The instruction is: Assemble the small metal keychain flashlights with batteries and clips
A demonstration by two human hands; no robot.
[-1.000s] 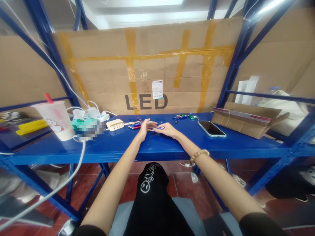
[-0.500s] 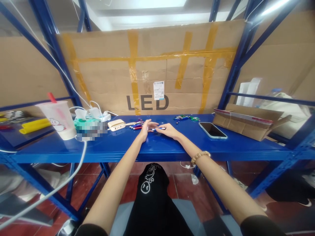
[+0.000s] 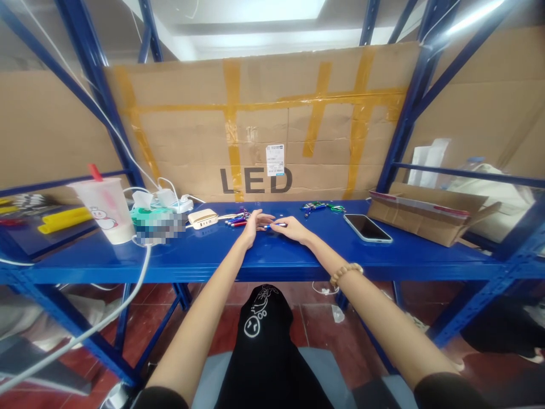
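A blue-and-silver pen [image 3: 276,225] lies nearly level between my two hands above the blue shelf top. My right hand [image 3: 294,229] pinches it, with a beaded bracelet farther back on that wrist. My left hand [image 3: 254,227] stands on edge at the pen's other end, fingers stretched toward the right and apart. Whether those fingers touch the pen I cannot tell. Beside and behind my left hand is a small heap of pens [image 3: 237,222], red and blue, partly covered by the hand. Farther back lie small shiny green and blue items [image 3: 322,208], too small to name.
A phone [image 3: 368,228] and an open cardboard box [image 3: 421,218] are to the right. Left stand a cream power bank [image 3: 203,218], a power strip with cables, and a cup [image 3: 106,213] with a red straw. A large cardboard sheet [image 3: 187,136] closes the back.
The view has tilted slightly, so everything sits a little lower. Both hands keep nearly the same place, and the pen stays in my right hand.
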